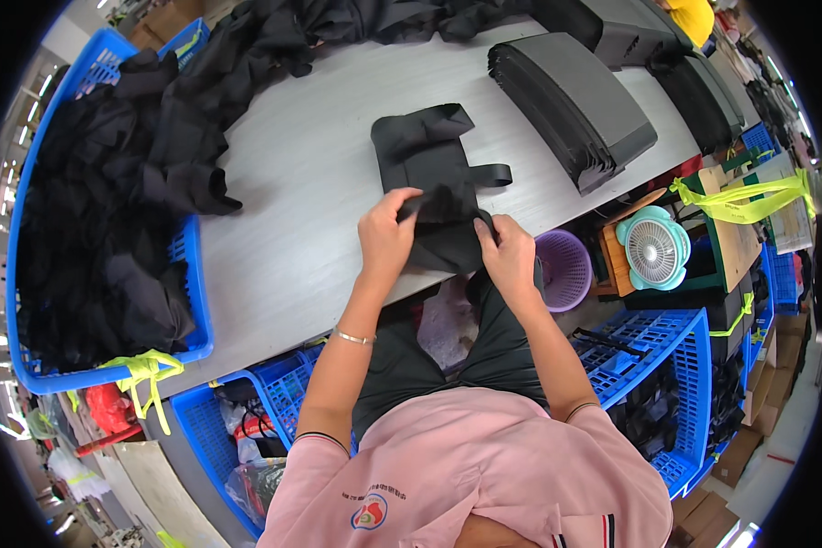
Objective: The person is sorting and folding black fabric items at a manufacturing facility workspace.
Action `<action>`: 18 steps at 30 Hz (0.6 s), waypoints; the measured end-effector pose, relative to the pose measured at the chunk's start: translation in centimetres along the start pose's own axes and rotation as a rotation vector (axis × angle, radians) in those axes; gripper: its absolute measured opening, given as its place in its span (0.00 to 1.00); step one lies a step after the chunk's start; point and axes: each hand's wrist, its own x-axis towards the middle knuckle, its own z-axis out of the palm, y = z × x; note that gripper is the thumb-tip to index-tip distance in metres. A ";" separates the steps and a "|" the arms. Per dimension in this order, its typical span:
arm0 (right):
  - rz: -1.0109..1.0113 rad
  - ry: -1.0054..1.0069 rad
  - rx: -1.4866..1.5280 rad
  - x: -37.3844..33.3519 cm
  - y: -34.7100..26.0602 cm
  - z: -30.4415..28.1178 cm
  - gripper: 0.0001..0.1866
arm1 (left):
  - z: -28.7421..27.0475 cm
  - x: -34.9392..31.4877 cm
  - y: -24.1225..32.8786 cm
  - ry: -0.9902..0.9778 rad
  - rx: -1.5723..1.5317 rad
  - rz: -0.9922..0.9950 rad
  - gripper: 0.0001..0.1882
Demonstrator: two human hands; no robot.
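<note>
A flat black fabric piece (434, 169) lies on the grey table near its front edge, with a short strap loop (491, 175) sticking out on its right side. Its far end is folded over and wrinkled. My left hand (388, 228) pinches the fabric's left edge between thumb and fingers. On the opposite side, my right hand (510, 251) grips the right edge below the loop. The near part of the cloth hangs toward my lap, over the table edge. I cannot tell whether this is a finished pouch or a single panel.
A blue basket (201, 301) heaped with black cloth (110, 228) stands at the left. More black cloth lies along the far side. A stack of folded black pieces (571, 100) sits at the right. Beyond the right edge are a purple basket (564, 269), a teal fan (654, 247) and blue crates (653, 365).
</note>
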 end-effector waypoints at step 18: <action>0.015 0.113 -0.305 18.4 3.6 -17.2 0.15 | -2.7 -1.9 3.7 0.309 0.000 -0.049 0.23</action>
